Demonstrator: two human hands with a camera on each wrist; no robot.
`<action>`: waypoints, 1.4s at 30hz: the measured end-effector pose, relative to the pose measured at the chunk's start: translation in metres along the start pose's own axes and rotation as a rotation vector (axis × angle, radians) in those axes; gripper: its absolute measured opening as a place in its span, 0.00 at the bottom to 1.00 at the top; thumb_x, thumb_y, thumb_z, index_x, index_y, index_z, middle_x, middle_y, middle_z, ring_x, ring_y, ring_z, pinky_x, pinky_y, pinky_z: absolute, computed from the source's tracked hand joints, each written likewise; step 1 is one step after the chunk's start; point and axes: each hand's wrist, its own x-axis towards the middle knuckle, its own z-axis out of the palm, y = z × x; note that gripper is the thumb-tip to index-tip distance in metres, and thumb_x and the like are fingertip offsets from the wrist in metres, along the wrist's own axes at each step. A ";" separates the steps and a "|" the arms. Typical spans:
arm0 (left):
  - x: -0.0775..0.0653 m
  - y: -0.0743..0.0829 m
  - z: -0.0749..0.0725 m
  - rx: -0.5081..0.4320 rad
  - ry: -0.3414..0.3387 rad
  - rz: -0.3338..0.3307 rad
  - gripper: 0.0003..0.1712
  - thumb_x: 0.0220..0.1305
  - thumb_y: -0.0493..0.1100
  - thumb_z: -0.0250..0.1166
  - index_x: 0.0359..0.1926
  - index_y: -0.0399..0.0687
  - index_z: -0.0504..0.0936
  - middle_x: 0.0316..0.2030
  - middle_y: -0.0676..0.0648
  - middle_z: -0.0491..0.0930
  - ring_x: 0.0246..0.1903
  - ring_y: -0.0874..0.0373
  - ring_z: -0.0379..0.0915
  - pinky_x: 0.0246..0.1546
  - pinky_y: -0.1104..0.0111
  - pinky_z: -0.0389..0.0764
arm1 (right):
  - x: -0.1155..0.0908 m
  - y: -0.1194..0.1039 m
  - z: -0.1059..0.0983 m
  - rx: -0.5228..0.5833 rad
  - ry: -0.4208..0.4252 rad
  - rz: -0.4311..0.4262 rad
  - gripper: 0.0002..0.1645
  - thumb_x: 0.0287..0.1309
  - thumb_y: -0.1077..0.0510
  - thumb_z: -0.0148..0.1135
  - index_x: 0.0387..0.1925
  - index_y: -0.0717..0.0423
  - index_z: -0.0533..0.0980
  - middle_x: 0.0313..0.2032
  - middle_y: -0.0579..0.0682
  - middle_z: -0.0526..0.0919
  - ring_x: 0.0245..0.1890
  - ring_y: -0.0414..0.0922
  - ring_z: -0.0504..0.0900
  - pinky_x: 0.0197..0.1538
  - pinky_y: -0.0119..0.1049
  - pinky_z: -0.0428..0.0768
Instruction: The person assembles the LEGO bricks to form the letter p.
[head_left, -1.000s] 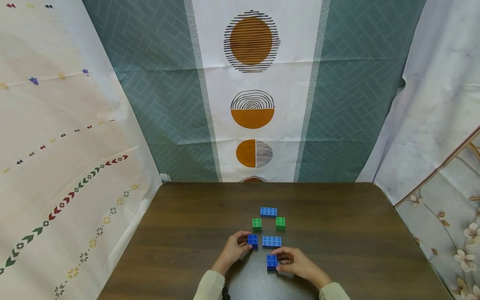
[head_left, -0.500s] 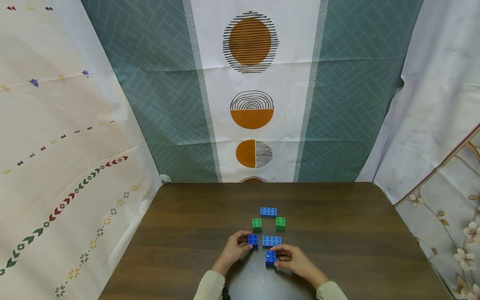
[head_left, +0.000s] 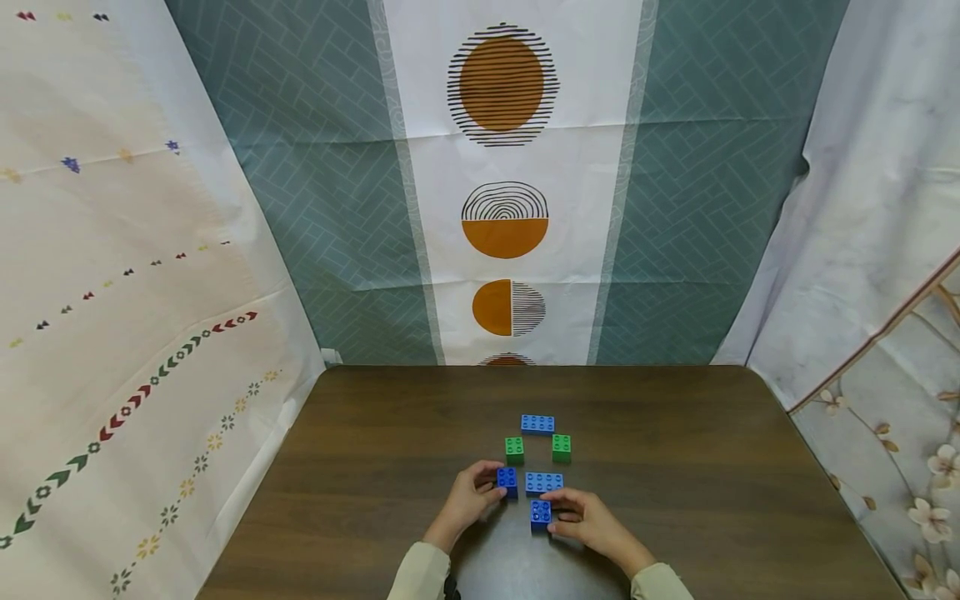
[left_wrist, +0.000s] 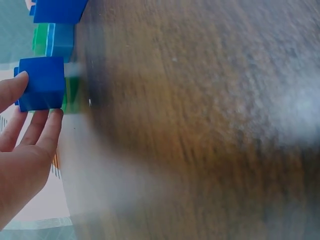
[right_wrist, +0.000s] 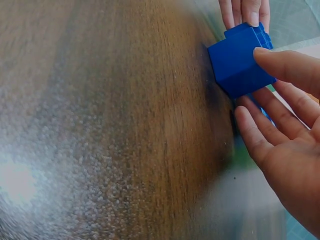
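Between thumb and fingers, my left hand (head_left: 467, 507) pinches a dark blue square toy building block (head_left: 507, 482), studs up, at the table's near middle. A second block like it, the right blue block (head_left: 541, 514), is pinched by my right hand (head_left: 591, 525) a little nearer and to the right. Close up in the left wrist view, the thumb and fingertips touch the left blue block (left_wrist: 42, 84). The right wrist view has my thumb against the right blue block (right_wrist: 241, 61). Just beyond it lies a lighter blue long block (head_left: 543, 483), apart from the left blue block.
Farther back stand two green square blocks, the left green block (head_left: 513, 450) and the right green block (head_left: 561, 448). Behind them lies another light blue long block (head_left: 537, 424). The brown wooden table (head_left: 360, 467) meets a patterned cloth (head_left: 525, 167) at its far edge.
My right hand has shifted the right blue block slightly away from me and to the left, close to the near long block. My left hand and its block stay about where they were.
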 end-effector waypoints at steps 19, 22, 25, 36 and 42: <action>-0.008 0.021 0.006 -0.071 -0.026 0.028 0.18 0.60 0.32 0.67 0.52 0.39 0.78 0.50 0.38 0.78 0.53 0.44 0.75 0.54 0.57 0.77 | -0.003 0.001 -0.001 0.032 0.036 0.018 0.25 0.56 0.62 0.68 0.53 0.69 0.74 0.53 0.66 0.77 0.52 0.59 0.77 0.51 0.42 0.81; -0.010 0.025 0.006 -0.077 -0.037 0.036 0.18 0.59 0.32 0.67 0.51 0.39 0.78 0.50 0.38 0.79 0.53 0.44 0.75 0.54 0.57 0.77 | -0.003 0.001 -0.001 0.042 0.037 0.020 0.24 0.57 0.62 0.68 0.53 0.69 0.74 0.52 0.65 0.77 0.52 0.60 0.77 0.52 0.43 0.81; -0.012 0.027 0.008 -0.086 -0.060 0.053 0.18 0.59 0.32 0.68 0.51 0.38 0.78 0.50 0.38 0.79 0.52 0.44 0.75 0.54 0.58 0.77 | -0.002 0.002 -0.001 0.036 0.037 0.017 0.24 0.57 0.61 0.68 0.52 0.69 0.74 0.51 0.65 0.78 0.52 0.60 0.77 0.52 0.44 0.80; -0.015 0.022 0.021 -0.099 -0.139 0.086 0.17 0.58 0.32 0.68 0.50 0.38 0.80 0.48 0.40 0.80 0.50 0.48 0.77 0.53 0.60 0.78 | -0.001 0.005 -0.002 0.064 0.034 0.002 0.25 0.56 0.61 0.68 0.53 0.69 0.74 0.51 0.65 0.78 0.52 0.60 0.77 0.49 0.35 0.81; -0.017 0.020 0.025 -0.100 -0.157 0.094 0.18 0.58 0.31 0.68 0.50 0.36 0.79 0.47 0.39 0.80 0.49 0.47 0.77 0.52 0.58 0.79 | -0.001 0.006 -0.002 0.085 0.028 0.003 0.27 0.56 0.61 0.69 0.54 0.71 0.72 0.51 0.65 0.77 0.52 0.59 0.77 0.50 0.35 0.81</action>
